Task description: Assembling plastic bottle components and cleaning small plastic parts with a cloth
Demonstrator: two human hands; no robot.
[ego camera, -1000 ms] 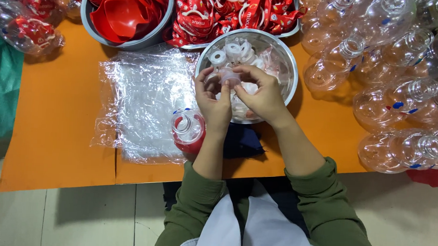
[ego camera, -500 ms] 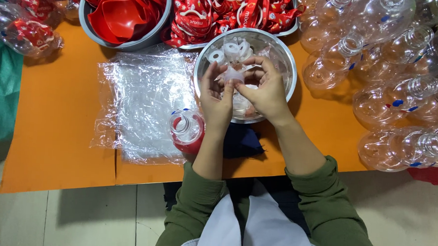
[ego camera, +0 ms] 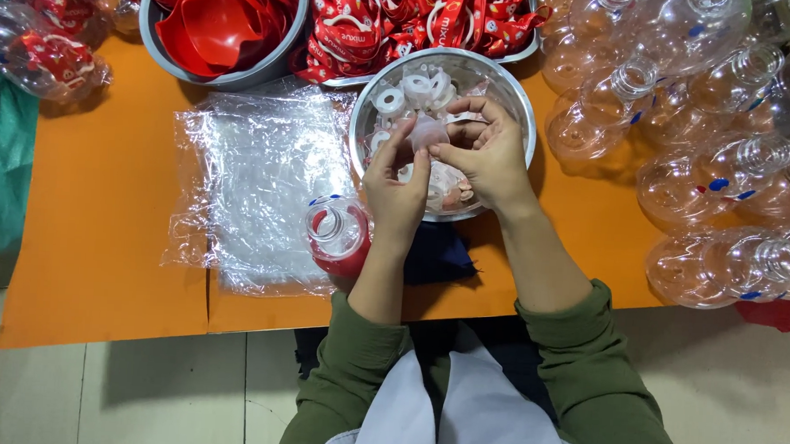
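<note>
Both hands, left hand [ego camera: 396, 191] and right hand [ego camera: 489, 155], pinch a small clear cap [ego camera: 427, 133] over the far metal bowl [ego camera: 515, 107]. A clear bottle [ego camera: 337, 233] stands near, left of them.

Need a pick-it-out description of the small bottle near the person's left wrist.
Start at the orange table and find the sheet of clear plastic bags on it. At the sheet's right edge, against the left hand wrist, stands the clear bottle with a red insert, open mouth up. Unlike the empty clear bottles piled at the right, it stands alone and shows red inside.
</note>
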